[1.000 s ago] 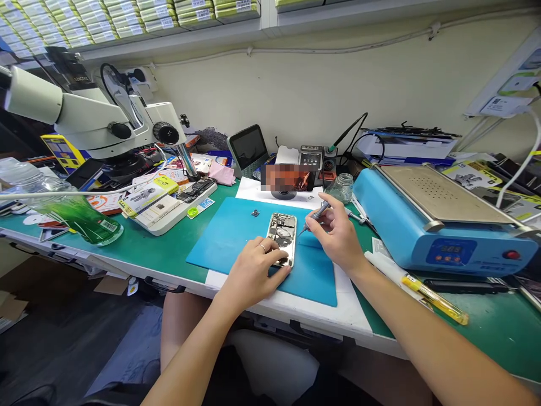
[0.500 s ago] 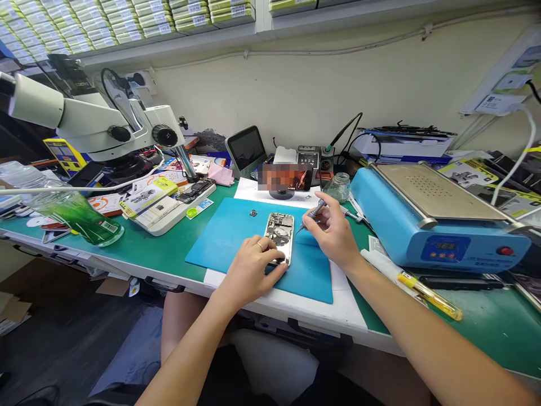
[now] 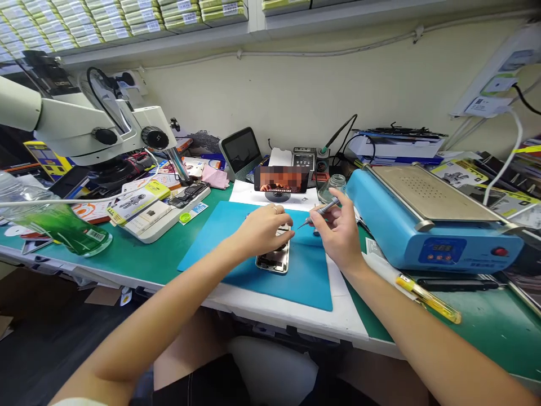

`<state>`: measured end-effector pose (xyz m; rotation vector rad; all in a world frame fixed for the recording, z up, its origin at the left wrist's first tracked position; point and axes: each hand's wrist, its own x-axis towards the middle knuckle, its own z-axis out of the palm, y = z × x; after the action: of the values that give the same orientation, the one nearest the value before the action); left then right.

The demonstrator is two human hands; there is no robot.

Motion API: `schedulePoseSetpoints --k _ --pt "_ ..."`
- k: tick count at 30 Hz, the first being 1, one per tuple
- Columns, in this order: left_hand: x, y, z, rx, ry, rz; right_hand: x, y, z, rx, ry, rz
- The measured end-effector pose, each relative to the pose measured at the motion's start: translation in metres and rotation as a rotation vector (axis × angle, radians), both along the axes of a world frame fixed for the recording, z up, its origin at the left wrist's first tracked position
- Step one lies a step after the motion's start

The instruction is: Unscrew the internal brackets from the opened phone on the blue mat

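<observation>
An opened phone (image 3: 274, 259), its inner parts showing, lies on a blue work mat (image 3: 220, 248) at the table's front. My left hand (image 3: 264, 230) hovers over the phone's upper half with fingers curled down onto it; what the fingertips pinch is hidden. My right hand (image 3: 338, 231) is closed on a slim grey screwdriver (image 3: 322, 213), whose tip points left toward the left hand's fingertips, just above the phone.
A white microscope (image 3: 84, 124) stands at the left, a green bottle (image 3: 54, 223) near the front left edge. A blue heating machine (image 3: 426, 225) sits right of the mat, a yellow-tipped tool (image 3: 426, 299) before it. A small screen (image 3: 239, 151), a glass jar (image 3: 333, 186) and a propped phone (image 3: 281, 179) stand behind.
My left hand has left the phone's lower end and moved up over its top half. The right hand with the screwdriver rose slightly toward it. The view shifted a little left.
</observation>
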<state>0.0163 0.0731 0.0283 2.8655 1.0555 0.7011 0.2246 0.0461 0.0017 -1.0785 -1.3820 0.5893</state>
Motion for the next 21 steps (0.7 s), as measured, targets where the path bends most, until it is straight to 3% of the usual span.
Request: schedulePoseSetpoints --k 7,12,21 --pt "-0.003 0.038 -0.015 0.233 -0.059 -0.205 0.002 0.011 0.003 -0.015 0.049 0.022" --pt "-0.003 0.045 -0.024 0.359 -0.214 -0.221 -0.004 0.023 0.015 -0.017 0.075 0.063" --pt "0.003 0.038 -0.033 0.267 -0.272 -0.273 0.001 0.002 0.007 -0.086 0.144 0.077"
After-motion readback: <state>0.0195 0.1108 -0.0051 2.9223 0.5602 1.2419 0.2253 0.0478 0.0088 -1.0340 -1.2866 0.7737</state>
